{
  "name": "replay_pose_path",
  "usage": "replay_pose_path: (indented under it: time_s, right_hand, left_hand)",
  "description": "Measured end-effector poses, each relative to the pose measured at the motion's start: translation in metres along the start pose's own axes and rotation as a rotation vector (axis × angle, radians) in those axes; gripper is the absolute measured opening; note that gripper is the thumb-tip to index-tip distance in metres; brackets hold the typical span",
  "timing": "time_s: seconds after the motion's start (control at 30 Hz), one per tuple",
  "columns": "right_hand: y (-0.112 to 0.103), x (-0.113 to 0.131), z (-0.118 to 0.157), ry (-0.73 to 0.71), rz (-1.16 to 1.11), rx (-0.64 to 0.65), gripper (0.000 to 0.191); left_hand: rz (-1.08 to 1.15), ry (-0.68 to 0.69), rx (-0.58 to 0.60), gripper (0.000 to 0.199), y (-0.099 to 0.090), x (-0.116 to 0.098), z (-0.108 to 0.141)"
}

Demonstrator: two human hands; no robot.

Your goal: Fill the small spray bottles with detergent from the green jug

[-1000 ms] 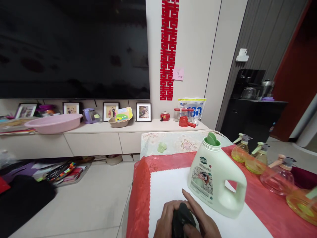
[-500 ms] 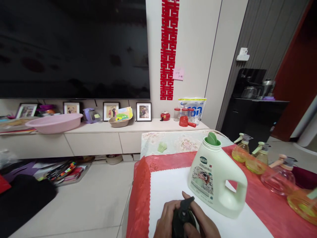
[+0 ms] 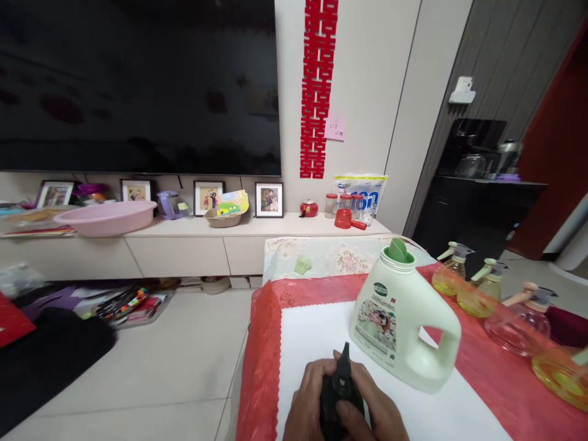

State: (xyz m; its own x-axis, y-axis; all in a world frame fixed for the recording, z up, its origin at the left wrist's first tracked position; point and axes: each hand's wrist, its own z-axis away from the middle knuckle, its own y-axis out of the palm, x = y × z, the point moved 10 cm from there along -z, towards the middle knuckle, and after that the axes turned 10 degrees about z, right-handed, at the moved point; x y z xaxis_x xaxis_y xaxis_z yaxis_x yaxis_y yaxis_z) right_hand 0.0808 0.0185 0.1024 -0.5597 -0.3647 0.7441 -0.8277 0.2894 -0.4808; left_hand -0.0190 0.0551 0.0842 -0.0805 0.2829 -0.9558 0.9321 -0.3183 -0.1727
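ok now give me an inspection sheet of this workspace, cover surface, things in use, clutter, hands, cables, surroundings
Surface: white sheet on red covering; floral cloth beyond
Things in use: dark pump bottle, nozzle pointing away from the wearer; pale green jug, upright, uncapped
Clutter: pump bottles along the right; mixed items on the floor
Hands: left hand and right hand around the dark pump bottle
Cables: thin dark line below the television, possibly a cord
Surroundings: white cabinet, black cabinet

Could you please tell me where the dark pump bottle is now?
In the head view, the dark pump bottle is at the bottom, right of centre, held between the left hand and right hand, left of the green jug.
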Motion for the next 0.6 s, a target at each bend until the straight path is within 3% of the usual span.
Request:
replay_pose_path:
  time_s: [0.17,0.33,0.43,0.6]
  right_hand:
    - [-0.01,0.018,-0.002,-0.092,0.08,0.025,0.034]
    - [-0.015,0.026,-0.006,-0.106,0.165,0.039,0.034]
    - [-0.017,0.028,-0.004,-0.112,0.144,0.053,0.042]
    - [-0.017,0.027,-0.003,-0.091,0.102,0.047,0.036]
  left_hand:
    - [0.026,0.005,0.008,0.059,0.005,-0.011,0.0]
    - [-0.001,0.008,0.0,0.058,0.007,-0.012,0.0]
    - [-0.017,0.008,-0.012,0.055,0.005,-0.008,0.0]
    - [0.01,-0.006,0.027,0.062,0.007,-0.005,0.001]
